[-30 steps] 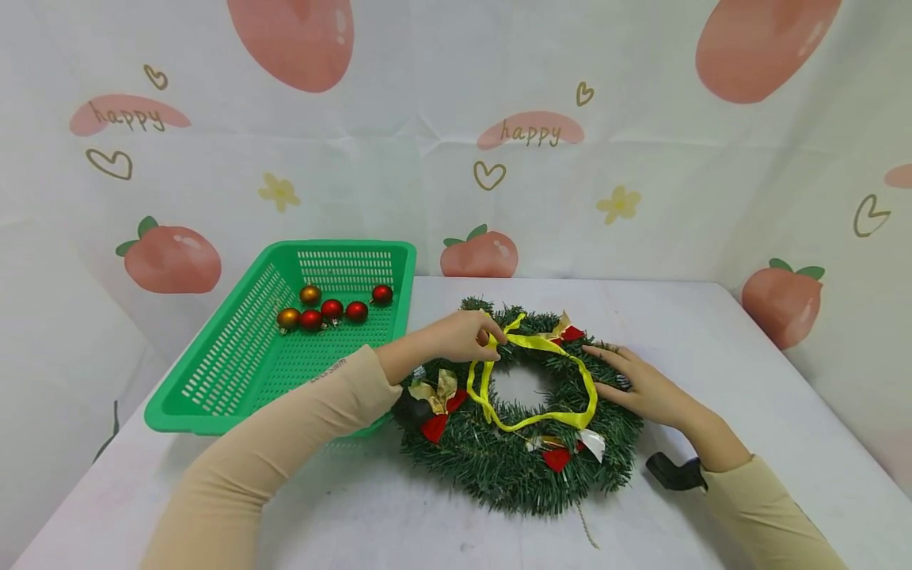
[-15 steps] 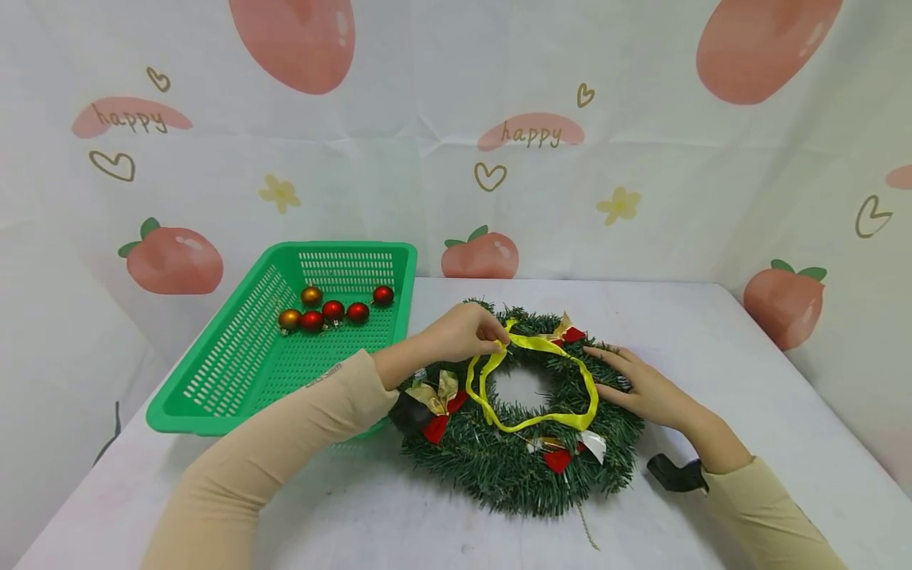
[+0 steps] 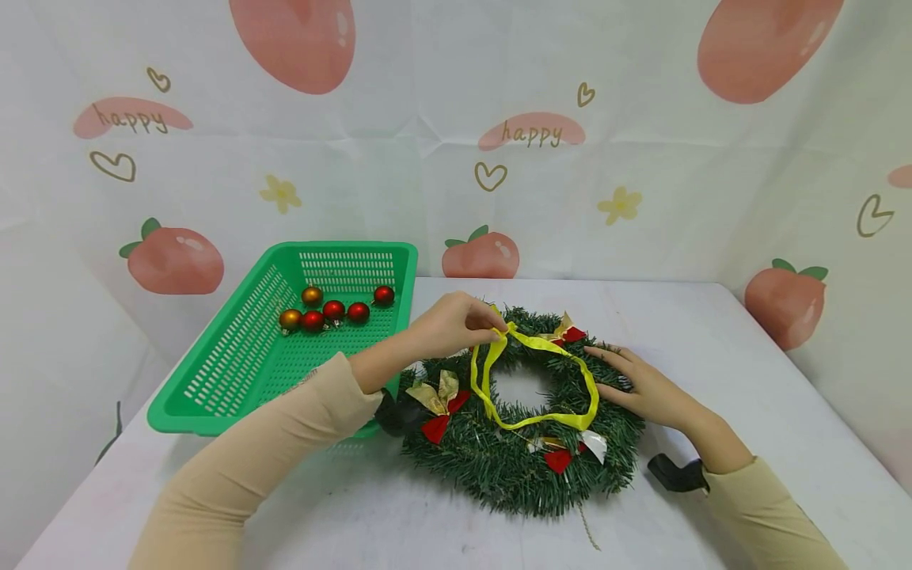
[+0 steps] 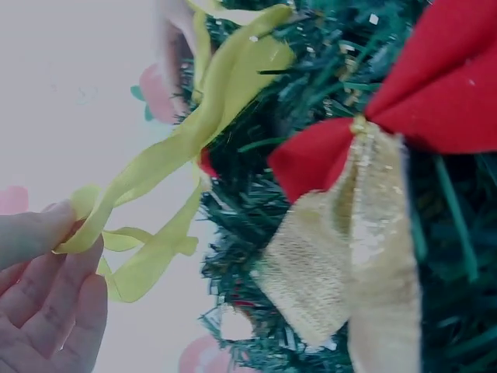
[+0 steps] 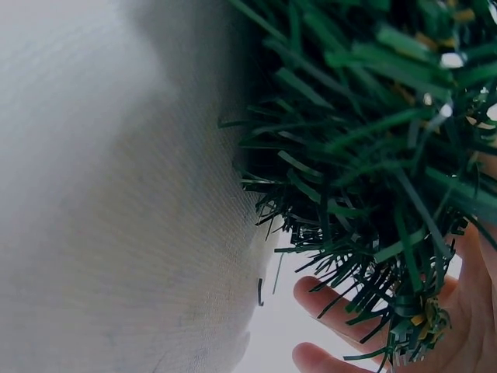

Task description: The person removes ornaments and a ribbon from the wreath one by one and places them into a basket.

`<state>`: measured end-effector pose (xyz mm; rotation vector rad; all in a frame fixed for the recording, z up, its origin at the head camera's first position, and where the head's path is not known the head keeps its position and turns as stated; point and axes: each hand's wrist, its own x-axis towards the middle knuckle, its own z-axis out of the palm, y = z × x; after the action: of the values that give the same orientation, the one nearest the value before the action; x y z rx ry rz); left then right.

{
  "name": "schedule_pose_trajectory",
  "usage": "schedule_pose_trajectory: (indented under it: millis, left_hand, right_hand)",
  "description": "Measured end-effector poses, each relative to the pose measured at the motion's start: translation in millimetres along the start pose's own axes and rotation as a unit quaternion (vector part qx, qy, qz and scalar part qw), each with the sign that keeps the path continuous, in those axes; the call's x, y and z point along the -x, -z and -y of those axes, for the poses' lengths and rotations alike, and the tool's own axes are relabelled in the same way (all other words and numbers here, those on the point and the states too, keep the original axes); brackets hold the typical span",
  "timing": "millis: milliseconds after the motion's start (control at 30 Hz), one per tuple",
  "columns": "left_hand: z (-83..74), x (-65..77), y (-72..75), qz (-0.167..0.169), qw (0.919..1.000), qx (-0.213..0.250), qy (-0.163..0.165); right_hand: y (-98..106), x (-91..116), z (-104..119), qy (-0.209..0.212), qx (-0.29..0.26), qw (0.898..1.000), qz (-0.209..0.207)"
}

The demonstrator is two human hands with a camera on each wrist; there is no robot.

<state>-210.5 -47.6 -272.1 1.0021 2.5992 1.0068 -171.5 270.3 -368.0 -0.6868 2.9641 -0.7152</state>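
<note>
A green tinsel wreath (image 3: 513, 471) lies on the white table, decorated with red bows (image 3: 436, 428) that have gold or silvery tails. A yellow ribbon (image 4: 159, 167) hangs in a loop over its centre hole. My left hand (image 3: 456, 323) pinches the ribbon between thumb and fingertips above the wreath's far left part. On the wreath's right side rests my right hand (image 3: 651, 389), its fingers spread. In the right wrist view those fingers (image 5: 338, 303) reach past the green bristles at the edge.
Left of the wreath stands a green plastic basket (image 3: 187, 423), holding red baubles (image 3: 333, 309) and gold baubles (image 3: 290, 319). A thin cord (image 3: 588, 529) trails from the wreath's near edge. A patterned cloth (image 3: 385, 166) hangs behind the table.
My left hand has moved slightly up and away from me, pulling the left part of the yellow ribbon loop along. My right hand and the wreath have stayed in place.
</note>
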Motion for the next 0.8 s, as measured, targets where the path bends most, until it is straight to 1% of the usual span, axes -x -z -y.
schedule_pose_trajectory:
  millis: [233,367,467,700,800]
  left_hand:
    - [-6.6,5.2,8.6,-0.02,0.9995,0.026,0.002]
    - [-10.8,7.9,15.9,-0.038,0.9985,0.039,-0.009]
    - [-13.5,9.7,21.8,-0.048,0.997,0.057,-0.021]
    - [-22.0,16.1,37.6,-0.07,0.9928,0.095,-0.017]
    - [-24.6,19.0,43.3,-0.086,0.9904,0.106,-0.024]
  right_hand:
    - [0,-1,0,0.004,0.002,1.0,-0.001]
    - [0,0,0,0.002,0.003,1.0,0.0]
    - [1,0,0,0.0,0.002,1.0,0.002]
    - [0,0,1,-0.006,0.0,1.0,0.001]
    - [0,0,1,-0.01,-0.002,1.0,0.001]
